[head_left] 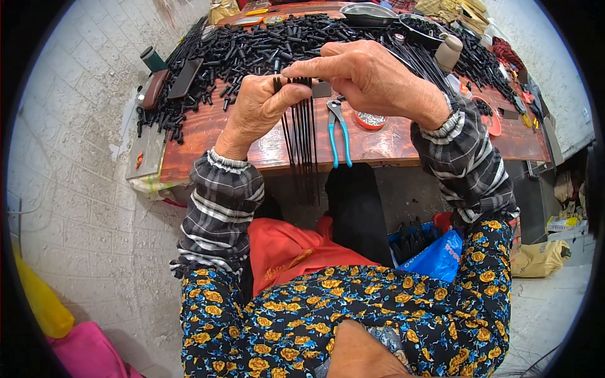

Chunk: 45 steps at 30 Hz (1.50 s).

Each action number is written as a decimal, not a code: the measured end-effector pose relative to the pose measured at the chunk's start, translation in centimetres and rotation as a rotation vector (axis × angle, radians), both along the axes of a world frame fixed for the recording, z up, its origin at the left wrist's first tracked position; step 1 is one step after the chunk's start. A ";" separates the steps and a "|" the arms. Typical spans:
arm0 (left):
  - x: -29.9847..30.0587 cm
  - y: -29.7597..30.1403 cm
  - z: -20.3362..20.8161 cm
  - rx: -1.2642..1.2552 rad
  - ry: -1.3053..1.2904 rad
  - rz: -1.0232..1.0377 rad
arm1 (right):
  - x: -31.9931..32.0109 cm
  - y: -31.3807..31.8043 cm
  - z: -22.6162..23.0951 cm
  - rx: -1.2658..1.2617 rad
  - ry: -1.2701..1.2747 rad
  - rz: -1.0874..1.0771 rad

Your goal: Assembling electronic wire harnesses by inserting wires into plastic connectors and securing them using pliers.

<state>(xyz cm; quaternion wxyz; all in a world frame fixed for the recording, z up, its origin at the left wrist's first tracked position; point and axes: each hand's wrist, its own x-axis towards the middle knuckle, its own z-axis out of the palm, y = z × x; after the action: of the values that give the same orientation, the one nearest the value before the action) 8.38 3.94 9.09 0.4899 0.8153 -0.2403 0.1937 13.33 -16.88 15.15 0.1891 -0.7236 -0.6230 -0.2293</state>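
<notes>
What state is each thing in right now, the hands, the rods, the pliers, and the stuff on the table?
Left hand: shut on the thin black rods, which hang down.
Right hand: fingers pinching the rod tops.
Blue-handled pliers: lying flat, handles apart, untouched.
Small red dish: open, holding tiny silvery bits.
Black tube pieces: loose, heaped across the wooden table.
Metal bowl: upright.

Bright even daylight, soft shadows, sharp centre, strong fisheye bending, black rim.
</notes>
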 end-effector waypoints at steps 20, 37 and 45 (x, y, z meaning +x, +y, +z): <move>0.7 -0.4 0.1 -0.046 0.058 -0.023 | 0.9 0.2 -0.1 0.036 0.063 0.043; -0.1 -2.0 0.5 -0.553 0.289 -0.168 | 3.0 -1.7 -0.2 -0.099 0.651 -0.171; 0.7 -2.8 1.2 -0.469 0.238 -0.117 | 3.3 3.0 -7.5 -0.380 0.604 -0.012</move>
<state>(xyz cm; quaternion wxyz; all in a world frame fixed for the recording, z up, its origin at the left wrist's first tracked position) 9.13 1.13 10.25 0.7004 0.6815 -0.1762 0.1183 16.60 -13.90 7.69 0.2257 -0.7846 -0.5661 0.1138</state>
